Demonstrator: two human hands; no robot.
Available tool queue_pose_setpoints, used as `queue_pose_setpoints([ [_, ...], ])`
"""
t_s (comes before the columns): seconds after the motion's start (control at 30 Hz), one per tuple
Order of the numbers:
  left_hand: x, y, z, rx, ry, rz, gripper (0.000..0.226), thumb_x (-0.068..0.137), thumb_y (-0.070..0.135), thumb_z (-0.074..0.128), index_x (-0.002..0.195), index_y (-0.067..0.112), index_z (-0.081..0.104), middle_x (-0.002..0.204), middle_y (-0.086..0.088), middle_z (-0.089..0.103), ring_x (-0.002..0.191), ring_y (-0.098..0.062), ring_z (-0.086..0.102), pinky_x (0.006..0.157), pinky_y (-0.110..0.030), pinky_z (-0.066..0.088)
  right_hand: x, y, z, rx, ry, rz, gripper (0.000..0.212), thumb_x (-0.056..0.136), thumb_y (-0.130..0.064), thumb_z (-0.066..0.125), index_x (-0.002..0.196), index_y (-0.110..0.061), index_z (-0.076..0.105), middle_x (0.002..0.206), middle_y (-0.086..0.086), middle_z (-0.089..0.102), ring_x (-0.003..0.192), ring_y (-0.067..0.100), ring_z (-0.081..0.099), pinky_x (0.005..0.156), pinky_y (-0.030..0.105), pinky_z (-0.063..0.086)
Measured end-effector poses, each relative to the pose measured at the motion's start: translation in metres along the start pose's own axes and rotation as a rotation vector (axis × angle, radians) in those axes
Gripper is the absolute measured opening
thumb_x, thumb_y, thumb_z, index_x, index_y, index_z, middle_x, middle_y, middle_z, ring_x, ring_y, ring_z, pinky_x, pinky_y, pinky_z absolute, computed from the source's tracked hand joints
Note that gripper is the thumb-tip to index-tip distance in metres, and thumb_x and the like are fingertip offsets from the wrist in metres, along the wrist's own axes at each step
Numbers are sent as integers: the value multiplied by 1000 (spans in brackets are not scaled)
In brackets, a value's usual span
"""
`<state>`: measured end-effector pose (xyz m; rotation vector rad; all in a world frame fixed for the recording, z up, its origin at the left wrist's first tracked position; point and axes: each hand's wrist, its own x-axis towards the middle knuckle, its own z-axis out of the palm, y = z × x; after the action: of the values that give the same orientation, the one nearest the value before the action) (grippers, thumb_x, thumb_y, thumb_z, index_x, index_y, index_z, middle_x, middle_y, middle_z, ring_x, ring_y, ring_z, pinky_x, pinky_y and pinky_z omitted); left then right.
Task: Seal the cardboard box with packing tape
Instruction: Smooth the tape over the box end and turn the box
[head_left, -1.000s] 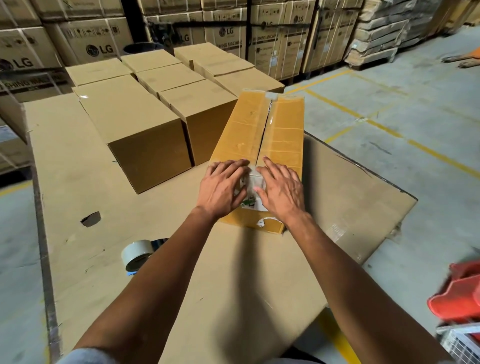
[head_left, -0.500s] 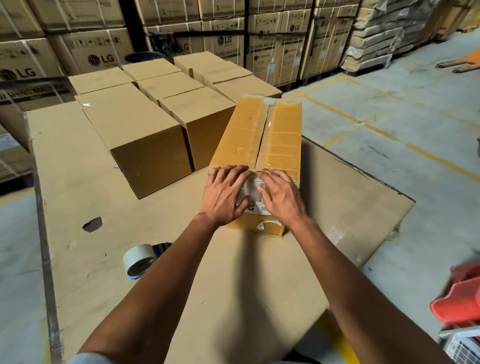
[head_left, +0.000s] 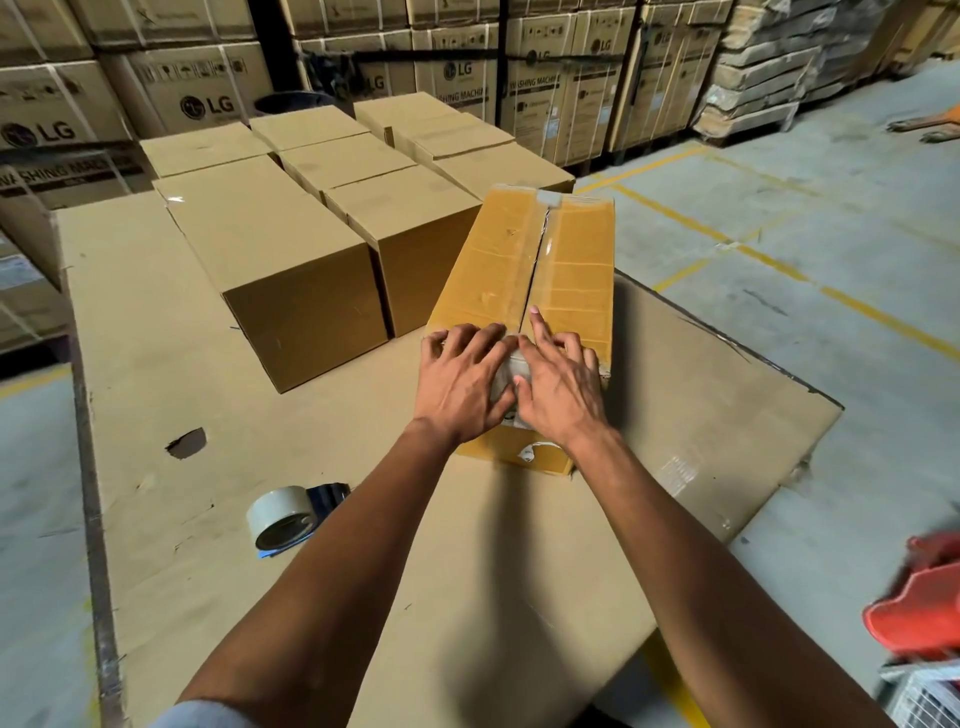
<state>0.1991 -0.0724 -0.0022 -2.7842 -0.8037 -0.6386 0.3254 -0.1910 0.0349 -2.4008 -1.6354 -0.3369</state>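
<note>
1. Both hands, left (head_left: 462, 384) and right (head_left: 558, 387), lay flat, fingers spread, gripping nothing, pressing tape on the box's (head_left: 566, 270) near end.
2. Box sat on the cardboard-topped table (head_left: 156, 364).
3. Best rub outward, firmly, over the edge.

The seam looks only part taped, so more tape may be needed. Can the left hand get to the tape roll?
Probably yes. The tape roll lies in the open on the cardboard sheet, just outside the left forearm; the left hand only presses on the box, holding nothing.
</note>
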Motion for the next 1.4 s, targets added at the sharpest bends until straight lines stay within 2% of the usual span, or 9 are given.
queue_pose_setpoints([
  [0.17,-2,2,-3,4,-50,-17,73,97,67,47,160,30,44,163,3,50,140,-29,47,109,-53,35,0,-2,3,-10,-52,7,66,102,-39,55,163,-21,37,178,-3,19,142,28,40,111,45,40],
  [0.27,-12,-5,-6,-38,-51,43,79,95,63,52,161,22,40,165,0,48,148,-31,46,120,-55,34,-18,6,5,85,111,-55,53,103,-28,59,154,-18,53,161,1,52,139,27,52,110,46,47],
  [0.37,-23,-14,-5,-77,-8,103,71,97,57,57,159,24,43,169,0,44,156,-29,38,129,-56,26,-25,16,14,129,258,-131,41,103,-20,61,144,-15,66,148,4,66,134,27,62,111,44,50],
  [0.5,-21,-12,-2,-98,13,76,63,101,51,56,158,27,47,166,1,48,156,-28,41,130,-54,27,-19,11,18,125,226,-70,39,106,-24,59,143,-15,67,151,5,64,137,26,62,114,42,47],
  [0.67,-11,-10,0,-94,60,13,56,102,55,53,152,29,56,160,4,57,148,-24,51,120,-51,35,-3,4,14,4,54,-8,59,104,-55,52,153,-22,57,172,0,38,137,25,53,103,44,46],
  [0.83,-2,-3,-5,-10,-27,-26,64,98,57,52,155,28,53,162,5,55,144,-25,51,110,-50,39,8,-5,12,-121,-4,26,64,105,-55,46,159,-20,46,177,-1,26,134,28,48,101,45,43],
  [0.97,-3,2,-9,4,-85,-55,74,97,56,53,162,24,43,167,3,48,146,-26,46,114,-52,36,5,-7,10,-79,-24,49,66,107,-51,45,162,-16,38,174,4,32,139,28,44,105,45,42],
  [1.17,-24,-18,-7,-17,-52,83,82,94,59,61,164,24,36,174,-5,37,158,-30,36,131,-58,25,-24,11,22,35,163,-105,50,108,-29,55,155,-14,54,158,8,56,145,27,54,123,44,41],
  [1.4,-11,-12,-7,-24,-44,35,63,101,56,52,160,32,47,169,2,47,155,-26,43,127,-53,31,-9,6,29,-16,166,14,50,107,-44,46,148,-20,61,158,0,57,134,23,58,107,43,45],
])
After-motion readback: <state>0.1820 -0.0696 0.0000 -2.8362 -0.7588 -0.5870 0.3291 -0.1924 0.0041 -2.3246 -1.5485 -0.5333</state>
